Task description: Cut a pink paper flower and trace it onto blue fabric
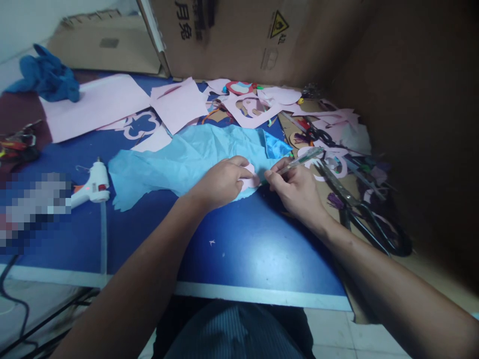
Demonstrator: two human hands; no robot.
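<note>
A crumpled sheet of light blue fabric (209, 149) lies across the blue table. On its near right part, my left hand (224, 182) presses a small pink paper cutout (252, 180) down flat, fingers stretched over it. My right hand (294, 187) is closed around a clear pen (305, 158), its tip down by the cutout's right edge; the tip itself is hidden by the fingers. A shiny, brighter blue piece of cloth (277, 145) lies on the fabric just beyond my right hand.
Large scissors (354, 202) lie right of my right hand, among paper scraps. A white glue gun (97, 182) stands at left. Pink paper sheets (101, 107) and a blue cloth bundle (48, 75) lie behind. Cardboard (239, 40) walls the back and right.
</note>
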